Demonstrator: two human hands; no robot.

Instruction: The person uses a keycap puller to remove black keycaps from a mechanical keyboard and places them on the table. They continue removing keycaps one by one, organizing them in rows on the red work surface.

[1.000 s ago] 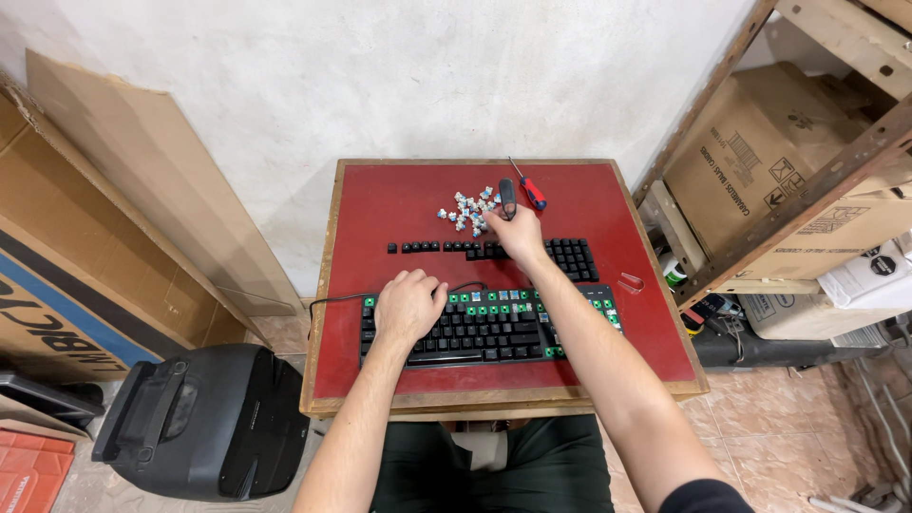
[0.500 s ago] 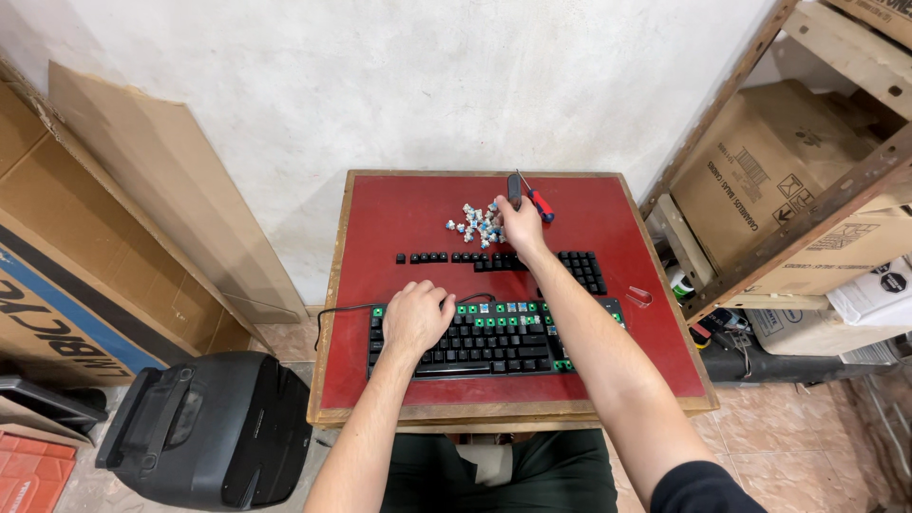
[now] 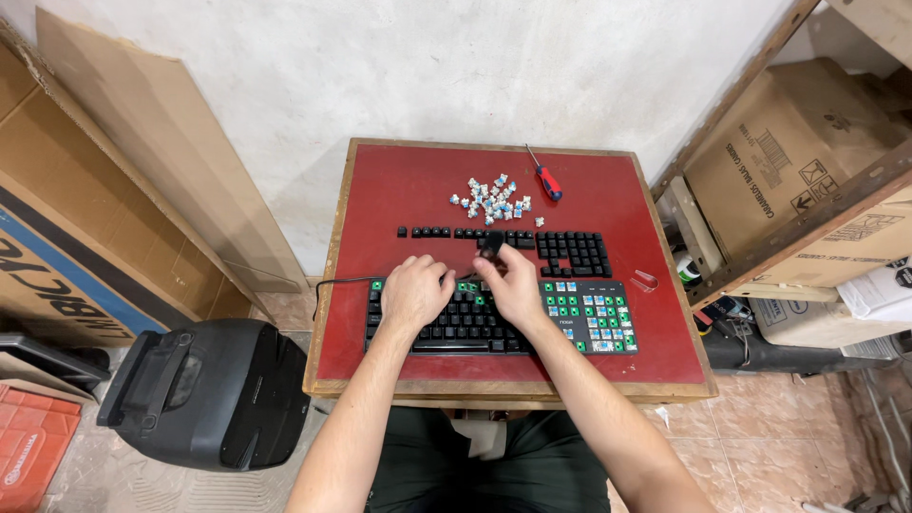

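Keyboard (image 3: 494, 318) lies long axis left-right on the table (image 3: 380, 204), directly under both hands. Left hand (image 3: 415, 293) rests curled on it; right hand (image 3: 511, 283) pinches a small black tool (image 3: 492, 243) over its far edge — nearer the exposed switches.

Two hands are at work: the left hand (image 3: 414, 293) and the right hand (image 3: 513, 285), both resting on one keyboard (image 3: 499, 317). The right fingers (image 3: 490, 258) pinch one small black tool (image 3: 493, 243). Just beyond the fingers lies one long row of loose black keycaps (image 3: 451, 233), and to the right of the fingers one block of black keycaps (image 3: 573, 253), four rows deep. Farther past the fingers sits one heap of loose key switches (image 3: 490, 199), white and blue, too many and too small to count exactly. Beside that heap lies one screwdriver (image 3: 545, 177) with a red and blue handle. One red-topped table (image 3: 380, 190) carries it all.
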